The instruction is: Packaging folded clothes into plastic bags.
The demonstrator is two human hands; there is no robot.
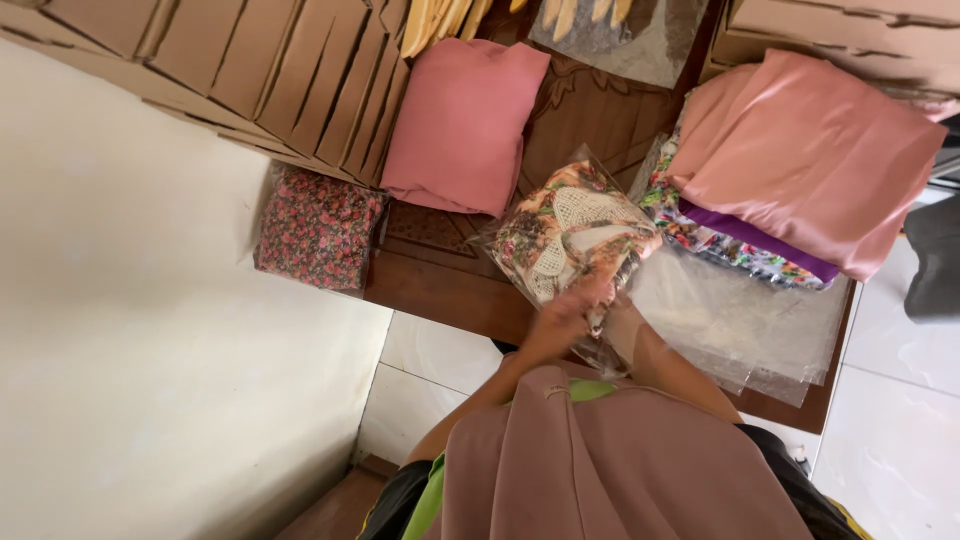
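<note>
Head view: both hands are meeting at the near edge of the dark wooden surface point(440, 285). Left hand point(558, 322) is gripping the lower end of a floral garment in a clear bag point(572, 235), fingers clenched on it. Right hand point(622, 318) is mostly hiding behind the bag, grip unclear. Looks like the bagging step; next likely calls for closing the open end. Empty clear bags point(740, 315) are lying just right; pink folded cloth point(462, 125) behind.

We find open wooden table point(450, 285) left of the bagged floral garment point(570, 235); pink folded cloth point(462, 125), cardboard stack point(290, 80) and plastic sleeves point(740, 320) block other sides.
</note>
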